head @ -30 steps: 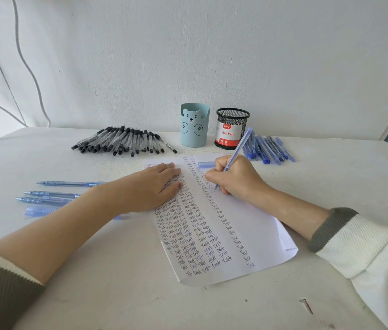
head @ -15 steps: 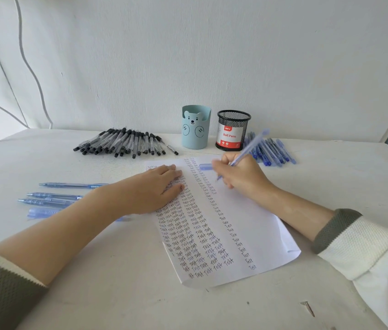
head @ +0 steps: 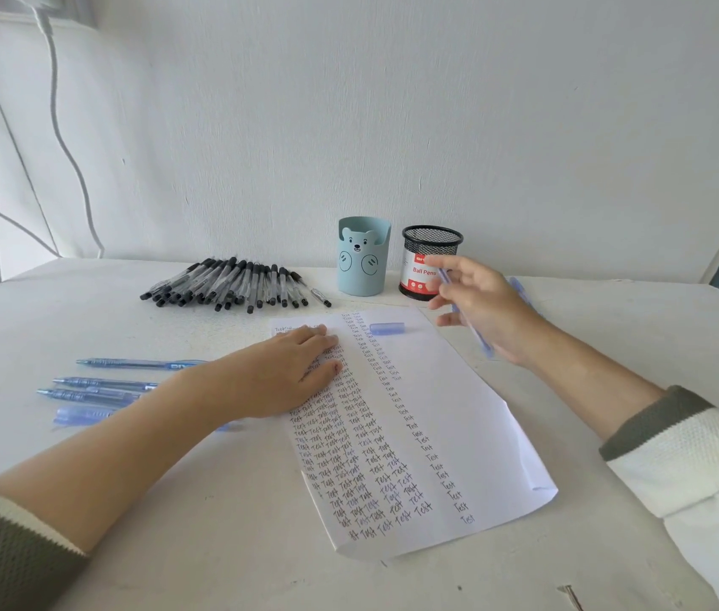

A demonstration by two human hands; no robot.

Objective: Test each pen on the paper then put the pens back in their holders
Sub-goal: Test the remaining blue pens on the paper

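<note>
A person seated at a white worktop (head: 172, 500) lays the left hand (head: 287, 372) flat on the upper left part of a sheet of paper (head: 459, 390), palm down, fingers (head: 322, 341) straight and close together, pinning the page, with the forearm stretching back across the worktop to a grey-green cuff. The right hand (head: 485, 310) hangs in the air just past the paper's upper right corner, in front of the mesh pen holder (head: 430, 240), its fingers (head: 441, 261) loosely spread while it holds a blue pen (head: 478, 337) that slants down across the palm. Motion blur hides exactly which fingers pinch the barrel. The pen's blue cap (head: 387, 328) lies loose on the paper near its top edge, beside columns of the handwritten word "Test". At the back of the worktop, near the wall, stand two containers side by side: a pale blue bear-faced holder (head: 364, 266) and, to its right, the black mesh holder, which bears a red-and-white "Ball Pens" label. What lies inside either cannot be told from this angle. A row of black pens (head: 234, 286) lies on the worktop left of the bear holder, several capped blue pens (head: 102, 383) lie partly hidden beyond the left forearm, and another blue pen (head: 520, 288) shows behind the right hand.
</note>
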